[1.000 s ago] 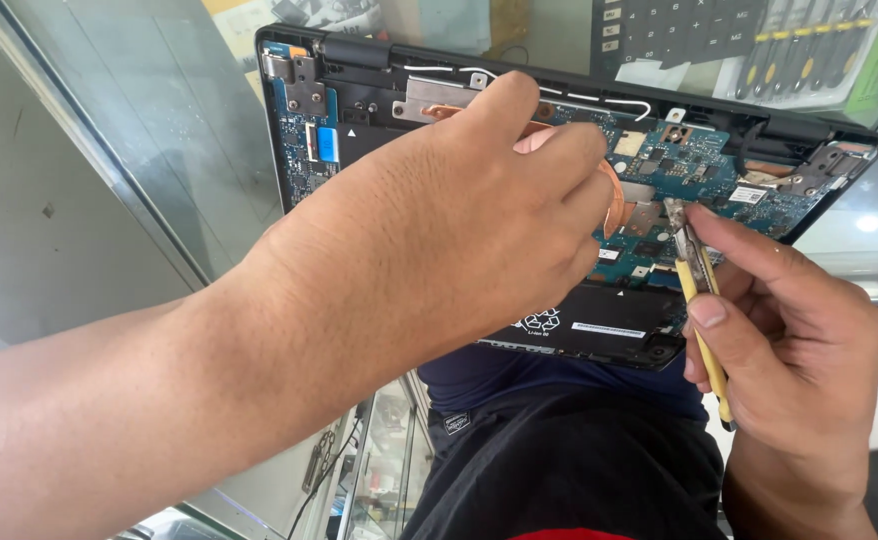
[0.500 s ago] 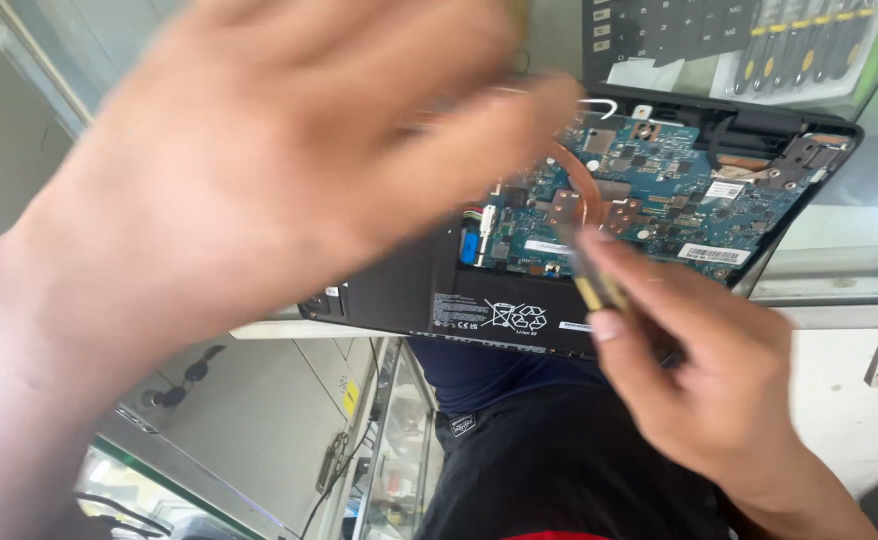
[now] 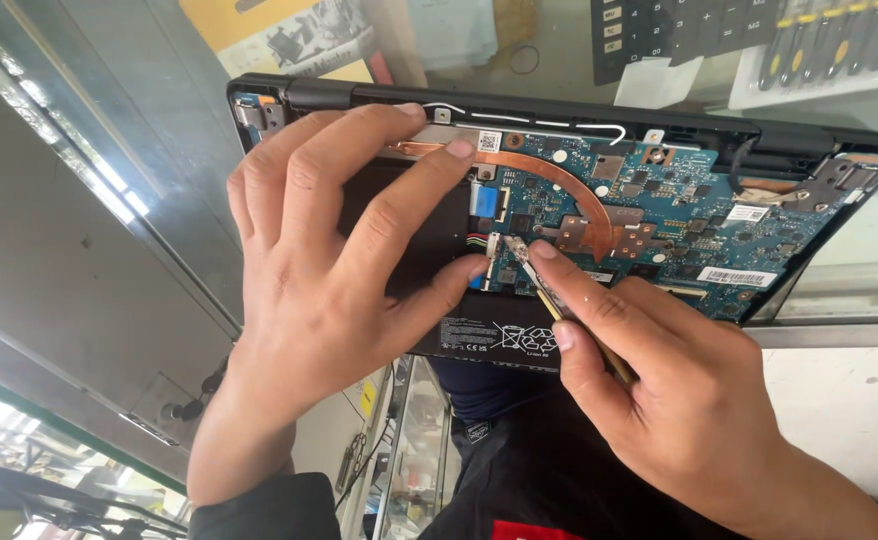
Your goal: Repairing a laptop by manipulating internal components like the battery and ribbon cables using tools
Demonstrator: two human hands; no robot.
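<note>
Right hand (image 3: 679, 400), lower right of frame, pinches thin yellow-handled tool (image 3: 559, 310); tip sits at small connector (image 3: 507, 250) on blue circuit board (image 3: 659, 220), frame centre. Left hand (image 3: 339, 270) grasps nothing, spread flat over black battery (image 3: 499, 335), thumb beside connector, fingers reaching curved copper heat pipe (image 3: 559, 180). Opened laptop (image 3: 819, 140) lies on glass desk (image 3: 79, 230). Judgement: keep tool shallow, lever gently, left hand bracing the chassis.

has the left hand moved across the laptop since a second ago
Yes. The left hand has shifted left off the blue circuit board and copper heat pipe, now over the black battery.
</note>
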